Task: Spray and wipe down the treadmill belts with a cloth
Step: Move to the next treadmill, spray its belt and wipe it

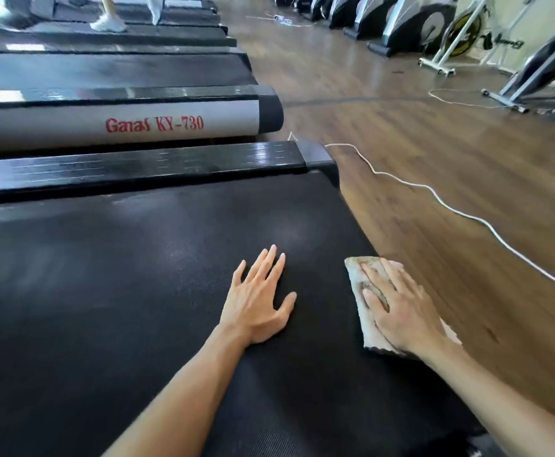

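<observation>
Starting at the left, the treadmill belt (pixel 121 291) fills the near foreground: a wide, black, finely textured rubber surface, matte and likely high in friction. It is fixed in its deck and will give only slightly under pressure. A glossy black side rail (pixel 137 166) borders it on the far side.

The left hand (pixel 258 303) lies flat on the belt near the middle, fingers straight and spread, gripping nothing. It appears to serve as a brace.

To its right, the cloth (pixel 365 319) rests on the belt at the right edge, just beside the wooden floor (pixel 434 159). It is pale, thin, soft and light, and will bunch or slide unless held down. The right hand (pixel 398 311) presses on it with fingers extended and apart, palm down, not curled round it. Flat pressure over the centre of the cloth suits wiping; pinching a corner would let the rest drag.

No spray bottle is in view. A white cable (pixel 461 212) trails across the floor at the far right.
</observation>
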The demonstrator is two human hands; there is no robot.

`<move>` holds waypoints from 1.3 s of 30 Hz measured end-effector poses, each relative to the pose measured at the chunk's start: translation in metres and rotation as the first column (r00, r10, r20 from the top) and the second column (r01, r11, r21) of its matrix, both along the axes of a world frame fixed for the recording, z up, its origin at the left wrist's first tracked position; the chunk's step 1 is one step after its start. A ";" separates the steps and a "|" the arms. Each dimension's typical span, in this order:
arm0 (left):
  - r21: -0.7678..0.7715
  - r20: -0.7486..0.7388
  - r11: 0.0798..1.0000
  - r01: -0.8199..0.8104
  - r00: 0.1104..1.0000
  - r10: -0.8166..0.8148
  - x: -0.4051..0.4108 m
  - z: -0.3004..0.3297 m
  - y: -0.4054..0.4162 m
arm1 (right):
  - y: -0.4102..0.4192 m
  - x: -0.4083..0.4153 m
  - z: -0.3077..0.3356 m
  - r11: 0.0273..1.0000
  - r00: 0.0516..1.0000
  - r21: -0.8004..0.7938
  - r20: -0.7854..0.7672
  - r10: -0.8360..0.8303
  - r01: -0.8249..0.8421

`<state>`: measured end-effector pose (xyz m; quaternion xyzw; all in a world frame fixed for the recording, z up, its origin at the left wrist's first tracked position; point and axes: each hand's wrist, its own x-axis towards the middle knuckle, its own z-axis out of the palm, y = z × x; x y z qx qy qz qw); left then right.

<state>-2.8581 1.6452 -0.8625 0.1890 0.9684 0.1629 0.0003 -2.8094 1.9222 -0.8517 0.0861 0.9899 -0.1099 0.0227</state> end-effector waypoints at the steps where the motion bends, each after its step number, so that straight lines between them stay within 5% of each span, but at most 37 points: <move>1: 0.028 0.011 0.999 -0.041 0.999 0.041 0.004 0.003 -0.004 | -0.002 -0.006 0.000 1.000 1.000 0.025 0.026 -0.013 0.012; 5: 0.018 0.043 0.980 -0.200 0.979 0.199 0.032 0.007 -0.049 | -0.056 -0.057 0.004 0.994 1.000 0.107 0.012 0.028 -0.029; 8: 0.021 0.023 0.962 -0.271 0.962 0.271 0.050 0.008 -0.094 | -0.142 -0.086 0.001 0.976 0.976 0.026 -0.006 0.216 -0.215; 14: 0.078 -0.004 0.933 -0.350 0.936 0.351 0.068 0.013 -0.153 | -0.186 0.026 -0.006 0.816 0.818 -0.062 -0.015 0.575 -0.575; 18: 0.090 0.006 0.925 -0.370 0.928 0.371 0.075 0.002 -0.173 | -0.126 -0.001 -0.005 0.916 0.914 0.017 0.076 0.400 -0.402; 21: 0.084 -0.002 0.924 -0.374 0.927 0.376 0.075 -0.004 -0.186 | -0.156 -0.078 -0.008 0.965 0.967 0.079 0.077 0.242 -0.248; 25: 0.059 -0.057 0.935 -0.349 0.934 0.352 0.068 -0.002 -0.207 | -0.245 -0.135 -0.014 0.936 0.938 0.065 0.042 0.344 -0.346; 32: -0.068 -0.084 0.939 -0.337 0.940 0.331 0.082 0.025 -0.277 | -0.282 -0.006 -0.011 0.751 0.752 -0.045 -0.042 0.658 -0.659; 39: -0.159 -0.026 0.955 -0.252 0.968 0.251 0.146 0.052 -0.301 | -0.258 0.065 -0.018 0.891 0.892 -0.015 -0.012 0.453 -0.453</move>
